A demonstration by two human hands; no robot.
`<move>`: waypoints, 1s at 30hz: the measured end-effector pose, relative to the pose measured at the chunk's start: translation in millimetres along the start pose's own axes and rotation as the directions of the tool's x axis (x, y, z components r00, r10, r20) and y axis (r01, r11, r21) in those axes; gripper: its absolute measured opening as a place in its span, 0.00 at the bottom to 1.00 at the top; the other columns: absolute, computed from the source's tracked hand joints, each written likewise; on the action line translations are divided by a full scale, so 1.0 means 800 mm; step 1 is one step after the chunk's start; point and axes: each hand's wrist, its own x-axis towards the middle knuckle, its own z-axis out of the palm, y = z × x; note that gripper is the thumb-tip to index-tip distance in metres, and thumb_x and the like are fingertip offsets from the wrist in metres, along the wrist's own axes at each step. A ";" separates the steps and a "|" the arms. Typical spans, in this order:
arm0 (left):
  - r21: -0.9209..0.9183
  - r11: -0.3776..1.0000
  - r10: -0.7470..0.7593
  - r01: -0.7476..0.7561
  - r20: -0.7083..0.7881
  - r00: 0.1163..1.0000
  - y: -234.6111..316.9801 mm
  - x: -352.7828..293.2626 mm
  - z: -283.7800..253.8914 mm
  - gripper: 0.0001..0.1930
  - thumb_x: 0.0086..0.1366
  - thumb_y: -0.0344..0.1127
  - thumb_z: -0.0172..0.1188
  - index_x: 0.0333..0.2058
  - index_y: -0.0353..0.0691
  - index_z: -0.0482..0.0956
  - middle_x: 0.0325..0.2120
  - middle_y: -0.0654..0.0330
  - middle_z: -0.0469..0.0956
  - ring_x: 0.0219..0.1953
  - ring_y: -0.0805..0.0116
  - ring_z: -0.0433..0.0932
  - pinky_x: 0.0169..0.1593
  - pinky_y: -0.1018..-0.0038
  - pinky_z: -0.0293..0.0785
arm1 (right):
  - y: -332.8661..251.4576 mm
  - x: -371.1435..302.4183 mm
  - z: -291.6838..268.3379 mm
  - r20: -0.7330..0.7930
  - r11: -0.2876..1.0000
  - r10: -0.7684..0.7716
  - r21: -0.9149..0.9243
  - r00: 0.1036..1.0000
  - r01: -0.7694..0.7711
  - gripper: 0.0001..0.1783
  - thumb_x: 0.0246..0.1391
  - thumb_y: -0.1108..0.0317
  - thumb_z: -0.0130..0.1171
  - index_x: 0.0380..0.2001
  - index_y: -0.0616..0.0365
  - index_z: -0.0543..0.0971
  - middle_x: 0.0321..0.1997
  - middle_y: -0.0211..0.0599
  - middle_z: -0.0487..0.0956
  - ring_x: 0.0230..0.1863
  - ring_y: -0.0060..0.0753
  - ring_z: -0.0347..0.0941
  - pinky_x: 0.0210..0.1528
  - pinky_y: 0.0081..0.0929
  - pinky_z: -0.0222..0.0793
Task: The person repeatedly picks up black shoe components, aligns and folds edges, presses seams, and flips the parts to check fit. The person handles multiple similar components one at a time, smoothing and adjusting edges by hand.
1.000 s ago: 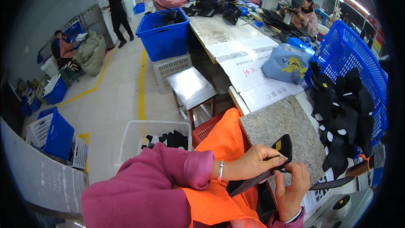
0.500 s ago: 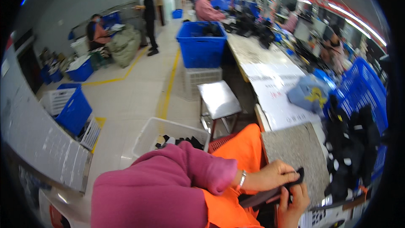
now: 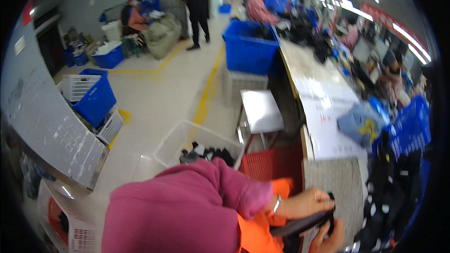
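My left hand, with a bracelet at the wrist below a pink sleeve, pinches the end of a long dark fabric piece. Just below it, my right hand has its fingers closed on the same end, partly cut off by the lower edge. The fabric trails left over an orange cloth on my lap. Both hands are over the near edge of a grey board on the bench. A heap of black pieces with white spots lies right of the hands.
A white bin of black and white pieces and a red basket stand beside my lap. Beyond them are a metal-topped stool and a blue crate. A blue-grey bag lies on the bench. Several people work farther off.
The view has swung left, so the surroundings sit farther right. Both hands keep hold of the dark fabric's end. The standing person in black has turned and looks nearer.
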 end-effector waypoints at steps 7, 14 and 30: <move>-0.239 0.968 -0.079 0.082 0.020 0.997 -0.019 -0.009 0.009 0.19 0.70 0.41 0.55 0.24 0.32 0.75 0.18 0.72 0.72 0.24 0.85 0.66 0.26 0.78 0.69 | 0.025 -0.011 0.010 -0.111 0.980 -0.088 0.167 0.990 0.106 0.05 0.52 0.81 0.53 0.34 0.65 0.72 0.27 0.44 0.71 0.27 0.44 0.70 0.31 0.34 0.65; -0.142 0.981 -0.136 0.133 -0.006 0.991 -0.011 0.002 -0.011 0.19 0.69 0.41 0.57 0.22 0.33 0.75 0.18 0.76 0.67 0.25 0.86 0.61 0.26 0.79 0.64 | 0.094 -0.083 0.022 -0.541 0.966 -0.206 0.021 0.815 0.258 0.20 0.60 0.69 0.56 0.53 0.68 0.70 0.51 0.48 0.73 0.56 0.41 0.68 0.60 0.38 0.62; -0.371 0.928 -0.001 -0.018 -0.051 0.999 0.018 0.090 -0.086 0.16 0.71 0.40 0.55 0.39 0.30 0.82 0.30 0.72 0.79 0.31 0.87 0.70 0.35 0.85 0.69 | 0.218 -0.064 0.322 0.006 0.778 0.579 0.295 0.816 -0.554 0.22 0.64 0.54 0.50 0.43 0.66 0.74 0.43 0.46 0.74 0.44 0.40 0.70 0.48 0.37 0.65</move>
